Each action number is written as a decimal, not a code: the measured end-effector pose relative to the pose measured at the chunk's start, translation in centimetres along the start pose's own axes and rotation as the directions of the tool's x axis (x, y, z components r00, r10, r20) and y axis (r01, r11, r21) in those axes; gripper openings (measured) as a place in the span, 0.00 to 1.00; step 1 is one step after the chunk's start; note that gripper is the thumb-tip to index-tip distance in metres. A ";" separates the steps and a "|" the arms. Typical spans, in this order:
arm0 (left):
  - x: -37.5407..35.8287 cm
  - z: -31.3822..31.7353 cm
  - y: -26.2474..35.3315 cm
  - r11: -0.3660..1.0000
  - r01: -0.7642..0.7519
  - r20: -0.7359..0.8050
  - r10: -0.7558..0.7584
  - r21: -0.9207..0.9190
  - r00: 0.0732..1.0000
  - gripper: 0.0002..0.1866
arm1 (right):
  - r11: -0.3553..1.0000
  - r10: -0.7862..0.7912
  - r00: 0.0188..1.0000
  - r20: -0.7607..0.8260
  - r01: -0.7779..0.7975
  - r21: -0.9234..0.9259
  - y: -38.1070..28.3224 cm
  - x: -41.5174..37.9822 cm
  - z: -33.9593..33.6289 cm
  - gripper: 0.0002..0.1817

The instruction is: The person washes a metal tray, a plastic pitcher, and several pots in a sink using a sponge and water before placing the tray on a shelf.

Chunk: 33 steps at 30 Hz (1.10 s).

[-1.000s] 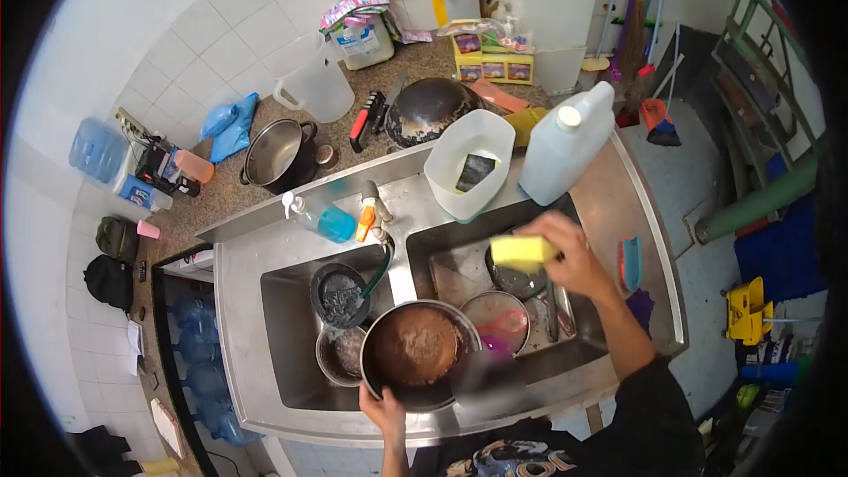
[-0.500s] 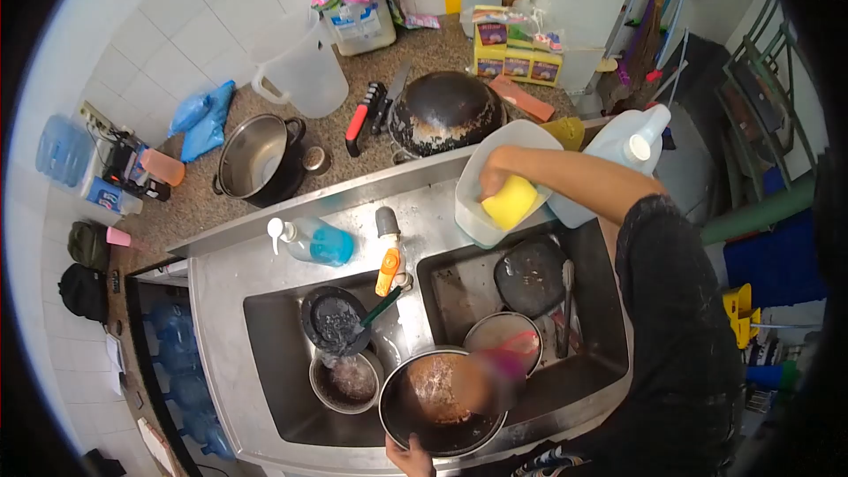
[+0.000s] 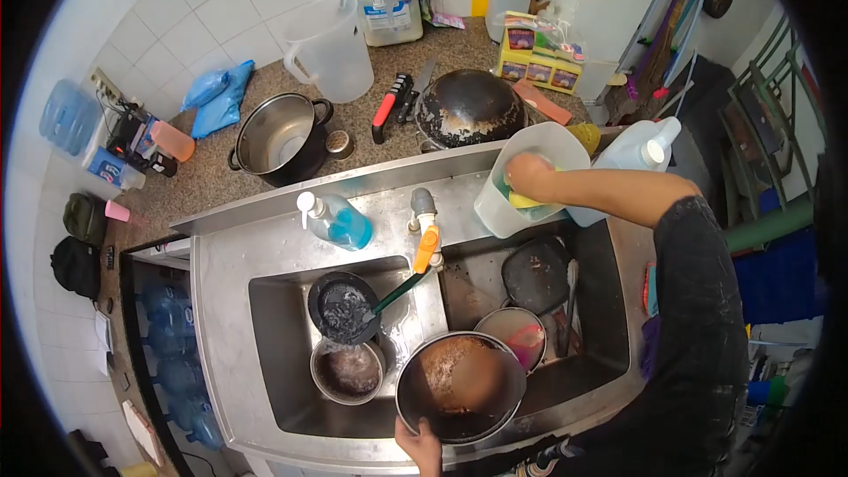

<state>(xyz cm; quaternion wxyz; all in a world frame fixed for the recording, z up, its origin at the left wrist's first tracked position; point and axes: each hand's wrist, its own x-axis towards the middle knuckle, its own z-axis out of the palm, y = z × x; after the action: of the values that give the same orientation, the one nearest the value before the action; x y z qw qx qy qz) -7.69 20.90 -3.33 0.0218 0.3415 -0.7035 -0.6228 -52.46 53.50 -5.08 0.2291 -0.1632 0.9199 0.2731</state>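
Note:
My left hand [image 3: 422, 447] grips the near rim of a large dark pan [image 3: 459, 387], its inside stained brown, over the divider and right sink basin. A blurred patch covers part of the pan. My right hand [image 3: 532, 178] is inside a translucent white container [image 3: 549, 143] behind the right basin, pressed on a yellow sponge [image 3: 523, 200]. Beyond the pan, a bowl with a pink item [image 3: 530, 343] sits in the right basin beside a dark square pan [image 3: 537, 274]. A black pan [image 3: 344, 307] rests over a small pot [image 3: 348, 373] in the left basin.
An orange-handled faucet [image 3: 427, 247] rises between the basins. A blue soap bottle [image 3: 340, 223] stands behind the left basin. On the counter are a black pot [image 3: 281, 137], a clear pitcher [image 3: 331, 53], a knife, an upturned wok [image 3: 471, 108] and a large jug [image 3: 632, 150].
The view has shifted, moving most things right in the frame. My right hand is pressed over the sponge, which shows less than before. My left hand still holds the pan.

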 end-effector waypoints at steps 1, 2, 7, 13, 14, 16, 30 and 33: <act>-0.1 0.3 0.5 1.000 0.015 -0.017 -0.015 -0.012 1.000 0.18 | 0.988 -0.143 0.987 -0.079 0.147 0.041 0.0 1.1 2.8 0.16; 0.0 0.7 0.3 1.000 0.007 -0.017 -0.007 -0.008 1.000 0.18 | 0.954 -0.277 0.946 -0.167 0.291 0.065 -0.1 2.3 4.3 0.15; 0.4 1.2 0.3 0.990 -0.120 -0.080 0.126 0.076 0.989 0.14 | 0.774 -0.616 0.772 0.159 0.555 0.304 1.4 5.1 1.2 0.18; 0.7 1.5 0.7 0.983 -0.109 -0.171 0.083 -0.147 0.982 0.06 | 0.739 -0.438 0.837 -0.329 0.544 0.398 6.6 -6.0 -9.2 0.17; 0.7 1.6 0.6 0.981 -0.120 -0.178 0.092 -0.150 0.980 0.06 | 0.764 -0.329 0.811 -0.483 0.529 0.369 6.7 -8.7 -10.5 0.17; 0.8 1.3 0.0 0.978 -0.175 -0.194 0.151 -0.114 0.969 0.06 | 0.732 -0.095 0.706 -0.702 0.527 0.431 5.2 -16.1 -13.7 0.16; 0.7 -2.7 -1.8 0.939 -0.338 0.000 0.339 0.060 0.941 0.27 | 0.501 0.112 0.977 -0.182 0.103 0.859 -29.8 -21.9 -0.9 0.24; 5.5 -2.1 0.4 0.917 -0.378 0.144 0.394 -0.130 0.908 0.28 | 0.513 0.189 0.968 -0.168 0.049 0.857 -33.5 -20.2 -0.5 0.28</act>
<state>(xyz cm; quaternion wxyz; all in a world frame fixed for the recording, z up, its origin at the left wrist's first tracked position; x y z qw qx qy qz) -11.13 16.29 -4.65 0.1024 0.1406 -0.7246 -0.6668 -21.37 30.06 -8.69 0.1556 -0.0234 0.9609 -0.2277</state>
